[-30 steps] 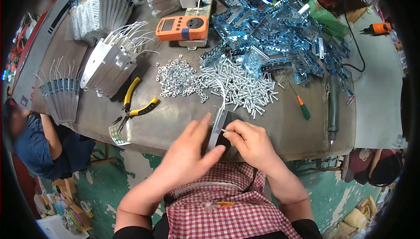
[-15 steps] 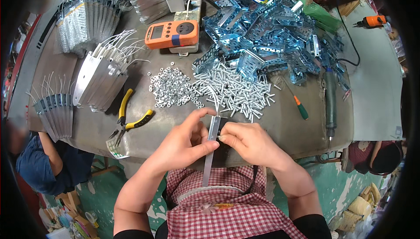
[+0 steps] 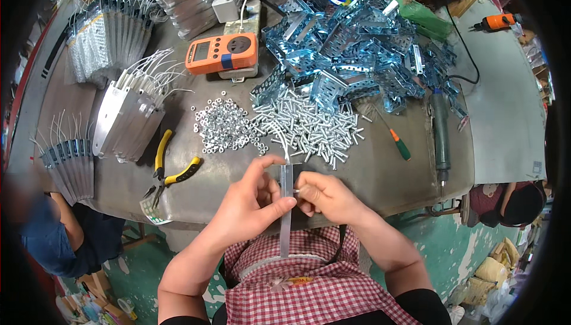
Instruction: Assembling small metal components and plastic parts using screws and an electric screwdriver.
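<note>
My left hand [image 3: 253,203] is closed around a narrow, flat metal strip [image 3: 286,233], thumb across its front and index finger curled at its top. The strip stands roughly upright in the view, its lower end over the checked apron. White wires [image 3: 279,134] come out of its top end. Close to its right edge, my right hand [image 3: 327,197] pinches a small silver screw [image 3: 296,191], pointing toward the strip. Whether the screw's tip touches the strip, I cannot tell. Beyond my hands lie a pile of screws [image 3: 309,125] and a pile of nuts [image 3: 223,125].
Blue perforated metal brackets [image 3: 357,51] are heaped at the back. Yellow-handled pliers [image 3: 163,173], an orange meter [image 3: 223,51] and wired metal strips [image 3: 128,116] lie leftward. A green-handled screwdriver [image 3: 400,144] and a corded electric screwdriver [image 3: 440,137] lie right. Another person's arm [image 3: 66,215] shows at left.
The view has shifted, moving the table things slightly left and down. My right fingers have drawn a little away from the strip, and the screw now shows between them. My left hand keeps its grip.
</note>
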